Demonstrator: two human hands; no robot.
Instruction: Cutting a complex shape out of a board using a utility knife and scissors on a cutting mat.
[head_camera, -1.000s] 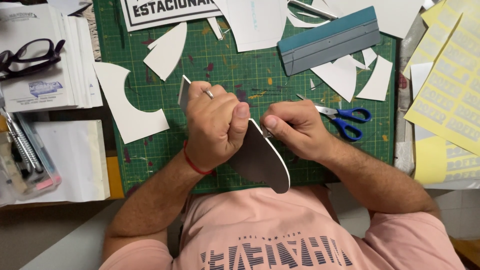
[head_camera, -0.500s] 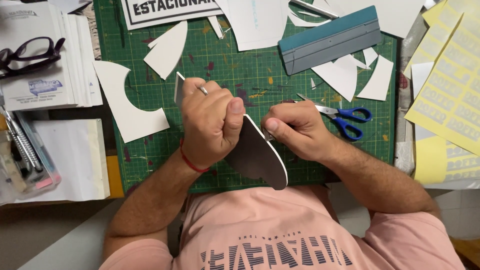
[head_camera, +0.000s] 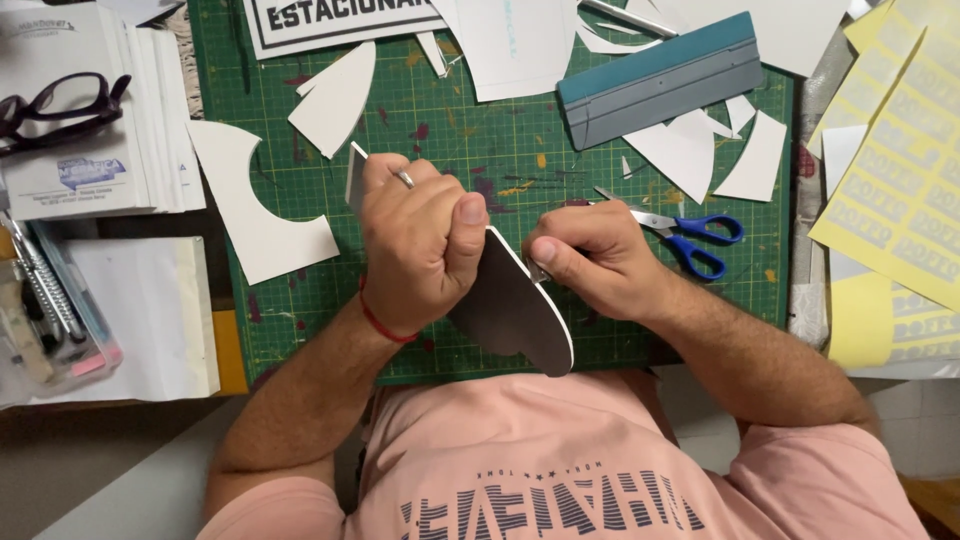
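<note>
A dark curved sheet (head_camera: 515, 310) is gripped in the closed left hand (head_camera: 420, 240) above the desk's near edge, steadying it while its rim is pinched by the closed right hand (head_camera: 590, 255).

Single view, from a camera worn on the person's head, facing almost straight down and close in. The green cutting mat (head_camera: 500, 150) on the counter (head_camera: 130, 490) fills the upper frame; the wearer's pink shirt (head_camera: 560, 460) fills the bottom edge (its print reads upside down). Both forearms enter from below, the left hand (head_camera: 420, 240) and right hand (head_camera: 590, 255) meeting mid-frame.
</note>
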